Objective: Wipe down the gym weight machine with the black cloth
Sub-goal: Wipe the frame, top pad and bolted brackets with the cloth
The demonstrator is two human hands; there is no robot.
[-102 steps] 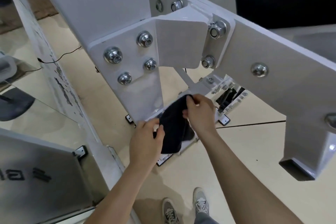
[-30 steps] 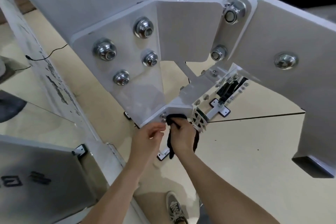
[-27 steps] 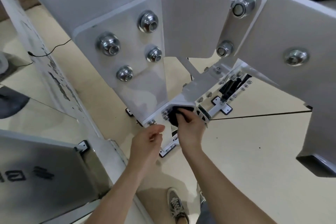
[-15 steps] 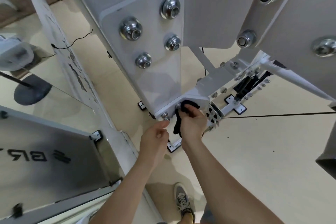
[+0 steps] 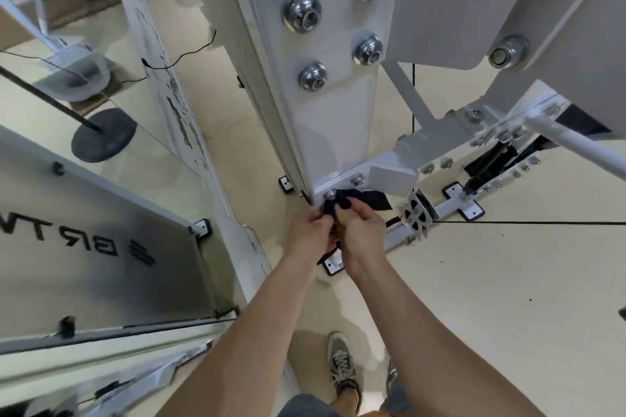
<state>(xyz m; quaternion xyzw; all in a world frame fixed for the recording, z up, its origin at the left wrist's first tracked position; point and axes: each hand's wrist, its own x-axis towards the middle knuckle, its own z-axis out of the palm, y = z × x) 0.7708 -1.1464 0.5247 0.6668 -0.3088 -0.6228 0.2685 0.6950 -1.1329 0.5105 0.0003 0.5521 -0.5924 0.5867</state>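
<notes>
The white weight machine's upright post [image 5: 333,132] carries several chrome bolts and ends in a low base bracket [image 5: 389,176]. A black cloth [image 5: 362,199] lies bunched against that bracket, beside a small chrome nut [image 5: 329,194]. My right hand [image 5: 360,234] grips the cloth from below and holds it to the bracket. My left hand [image 5: 310,237] pinches the cloth's left end, pressed against the right hand. Most of the cloth is hidden behind my fingers.
A mirror panel [image 5: 95,247] with black lettering stands at the left, beside a scuffed white frame post [image 5: 176,105]. A slanted white bar [image 5: 576,145] and a cable pulley [image 5: 418,211] lie to the right. Black-and-white floor feet [image 5: 462,205] sit on beige flooring. My shoes [image 5: 343,369] are below.
My left hand has closed in and taken hold of the cloth's left end next to the right hand. The view has swung so the post looks more upright.
</notes>
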